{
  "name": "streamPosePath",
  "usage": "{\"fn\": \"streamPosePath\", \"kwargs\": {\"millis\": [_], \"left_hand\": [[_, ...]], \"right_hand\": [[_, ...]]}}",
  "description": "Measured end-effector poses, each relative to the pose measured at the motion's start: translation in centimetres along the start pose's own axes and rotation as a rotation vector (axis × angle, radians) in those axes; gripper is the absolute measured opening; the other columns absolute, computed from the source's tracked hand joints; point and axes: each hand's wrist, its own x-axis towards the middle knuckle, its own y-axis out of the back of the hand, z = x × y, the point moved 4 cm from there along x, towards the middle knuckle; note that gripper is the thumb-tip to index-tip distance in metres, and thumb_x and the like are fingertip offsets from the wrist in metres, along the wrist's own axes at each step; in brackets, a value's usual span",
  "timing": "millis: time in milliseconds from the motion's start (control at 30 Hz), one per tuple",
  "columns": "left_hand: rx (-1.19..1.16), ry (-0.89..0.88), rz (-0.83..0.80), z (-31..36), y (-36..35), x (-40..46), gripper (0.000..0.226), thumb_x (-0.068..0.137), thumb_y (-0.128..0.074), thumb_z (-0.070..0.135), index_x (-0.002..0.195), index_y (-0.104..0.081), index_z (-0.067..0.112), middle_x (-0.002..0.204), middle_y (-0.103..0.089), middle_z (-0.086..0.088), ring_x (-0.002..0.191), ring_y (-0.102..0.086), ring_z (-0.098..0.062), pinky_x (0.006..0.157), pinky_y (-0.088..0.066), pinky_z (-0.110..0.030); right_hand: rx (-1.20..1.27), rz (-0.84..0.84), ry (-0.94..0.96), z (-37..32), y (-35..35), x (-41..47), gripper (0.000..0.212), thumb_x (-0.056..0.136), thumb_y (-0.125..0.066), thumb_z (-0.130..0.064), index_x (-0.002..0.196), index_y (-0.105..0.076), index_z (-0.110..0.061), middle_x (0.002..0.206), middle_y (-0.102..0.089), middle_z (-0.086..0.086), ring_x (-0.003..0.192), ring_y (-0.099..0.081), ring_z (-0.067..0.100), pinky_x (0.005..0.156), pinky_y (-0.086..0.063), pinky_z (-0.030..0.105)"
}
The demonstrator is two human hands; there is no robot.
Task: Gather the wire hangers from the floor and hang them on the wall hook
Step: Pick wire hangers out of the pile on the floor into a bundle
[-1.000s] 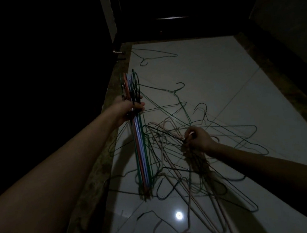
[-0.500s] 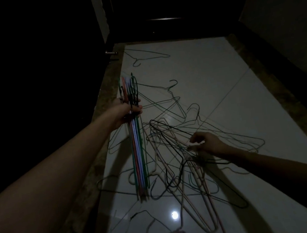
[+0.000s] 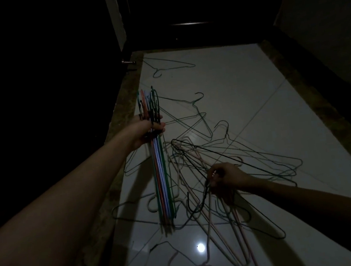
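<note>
The room is dim, and the pale glossy tiled floor (image 3: 242, 95) carries one bright spot of reflected light (image 3: 200, 247) near the bottom. The person's left hand (image 3: 146, 129) reaches out over the floor's mottled brown stone border (image 3: 124, 108), fingers (image 3: 158, 127) curled tight around a gathered bundle of coloured wire hangers (image 3: 159, 167) in green, orange, blue and black; their hooks stand up above the fist and their long bars hang down toward the floor. To the right, the right hand (image 3: 223, 177) is lower, down in a loose tangle of thin wire hangers (image 3: 204, 151) spread across the tiles, and its fingers pinch a black wire hanger (image 3: 196, 150) at its neck, the triangle of that one raised above the heap and tilted away. Pinkish and pale hangers (image 3: 233, 235) lie crossed beneath the right wrist. One single dark green hanger (image 3: 170, 67) lies well apart at the far end of the floor, near a small metal doorstop (image 3: 128, 62) at the base of the dark wall.
</note>
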Motion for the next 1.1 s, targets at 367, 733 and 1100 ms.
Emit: {"fn": "streamPosePath", "kwargs": {"millis": [367, 733, 1100], "left_hand": [[-0.024, -0.023, 0.025, 1.0, -0.6, -0.2, 0.025, 0.082, -0.062, -0.007, 0.089, -0.061, 0.018, 0.088, -0.065, -0.003, 0.074, -0.062, -0.010, 0.044, -0.048, -0.012], [-0.062, -0.046, -0.020, 2.7, -3.1, -1.1, 0.024, 0.083, -0.058, -0.010, 0.102, -0.061, 0.004, 0.091, -0.064, -0.007, 0.076, -0.062, -0.012, 0.047, -0.051, -0.014], [-0.069, -0.060, -0.030, 3.5, -3.7, -1.4, 0.029, 0.085, -0.057, -0.009, 0.110, -0.059, 0.005, 0.089, -0.064, -0.006, 0.077, -0.062, -0.014, 0.045, -0.050, -0.015]], "right_hand": [[0.226, 0.228, 0.088, -5.9, 7.3, -0.5, 0.016, 0.089, -0.057, -0.001, 0.091, -0.066, -0.014, 0.079, -0.060, 0.008, 0.064, -0.048, 0.013, 0.052, -0.034, 0.021], [0.232, 0.485, 0.139, -10.1, 13.2, -1.9, 0.017, 0.088, -0.060, -0.004, 0.104, -0.063, -0.001, 0.079, -0.059, 0.008, 0.061, -0.049, 0.012, 0.041, -0.034, 0.006], [0.368, 0.560, 0.151, -12.1, 14.8, -2.3, 0.018, 0.091, -0.054, -0.005, 0.108, -0.060, -0.003, 0.080, -0.057, 0.002, 0.065, -0.050, 0.010, 0.051, -0.040, 0.018]]}}
